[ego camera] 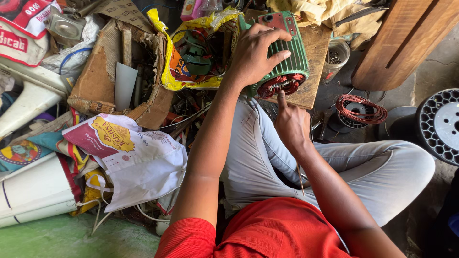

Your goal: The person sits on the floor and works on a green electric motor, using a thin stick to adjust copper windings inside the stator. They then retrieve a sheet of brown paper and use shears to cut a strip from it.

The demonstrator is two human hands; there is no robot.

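A green ribbed motor housing (294, 52) with copper windings (282, 85) showing at its open end lies on a wooden board (313, 48). My left hand (256, 52) rests on top of the housing, fingers spread over it. My right hand (290, 122) is just below the open end, its index finger pointing up and touching the copper windings. A thin stick lies along my right forearm; I cannot tell whether the hand grips it.
Torn cardboard (103, 71), a yellow plastic bag (184, 71) and a white printed sack (138, 157) pile up at the left. A loose coil of copper wire (361, 107) and a grey slotted spool (442, 124) sit at the right, beside a wooden plank (401, 38).
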